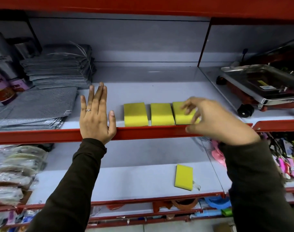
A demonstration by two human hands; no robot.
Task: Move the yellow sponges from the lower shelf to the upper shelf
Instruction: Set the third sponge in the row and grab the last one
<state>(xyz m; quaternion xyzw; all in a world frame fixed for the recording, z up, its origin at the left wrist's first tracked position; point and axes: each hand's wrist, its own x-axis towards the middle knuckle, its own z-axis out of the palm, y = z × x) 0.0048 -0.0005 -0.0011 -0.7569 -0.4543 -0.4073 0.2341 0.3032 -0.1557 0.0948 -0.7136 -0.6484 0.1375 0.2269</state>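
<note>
My left hand point(96, 114) lay flat and spread on the upper shelf point(142, 91) while my right hand point(215, 119), fingers loosely apart, hovered over the third yellow sponge point(181, 113), one more sponge point(184, 177) lying below.

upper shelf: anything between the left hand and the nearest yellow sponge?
Nothing. In the head view, only bare grey shelf surface separates the left hand from the leftmost sponge on the upper shelf.
</note>
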